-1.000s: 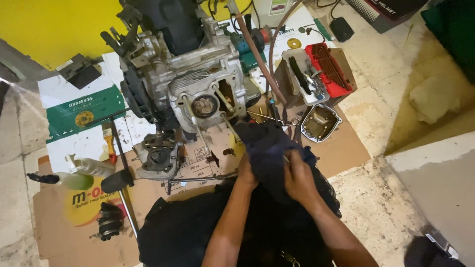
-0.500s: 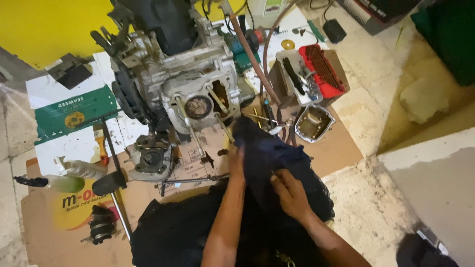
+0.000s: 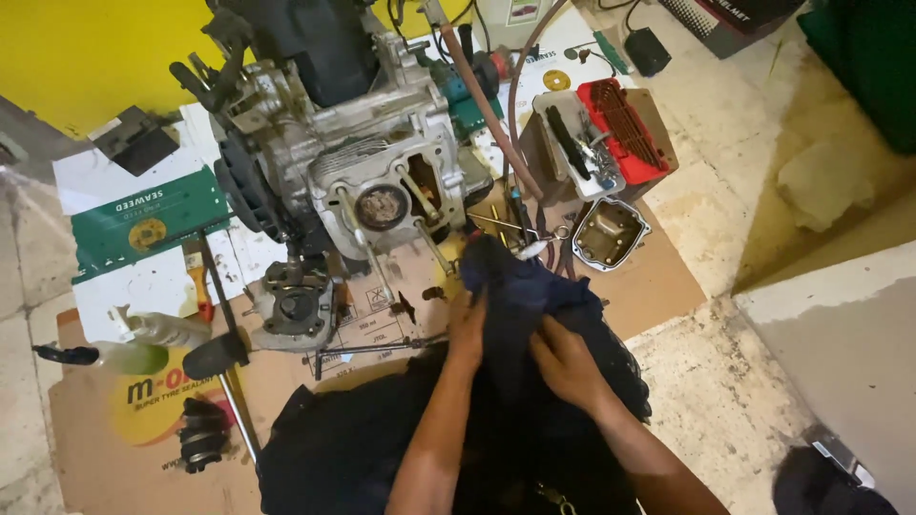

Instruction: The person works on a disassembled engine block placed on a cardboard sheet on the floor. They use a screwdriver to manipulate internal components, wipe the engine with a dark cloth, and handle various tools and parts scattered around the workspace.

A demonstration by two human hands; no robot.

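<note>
The work sits on flattened cardboard laid over a pale tiled floor. The cardboard's right edge ends just past a small metal cover, and beyond it the floor lies open toward a low pale ledge at the right. To the left the room is tighter: an engine block stands upright at the middle, a cylinder part lies just below it, and a clear bottle, a long black-handled tool and a small dark gear piece crowd the lower left corner. A white tray and a red finned cover sit side by side behind the metal cover, with hoses running down between them and the engine.

A dark blue cloth lies bunched in front of the engine, near its lower right corner, and spills toward the person's lap. Both forearms reach forward from the bottom edge. The left hand grips the cloth's left fold, fingers curled into it. The right hand presses on the cloth just beside, fingers bent and closed on the fabric. The two hands are close together, not touching.
</note>
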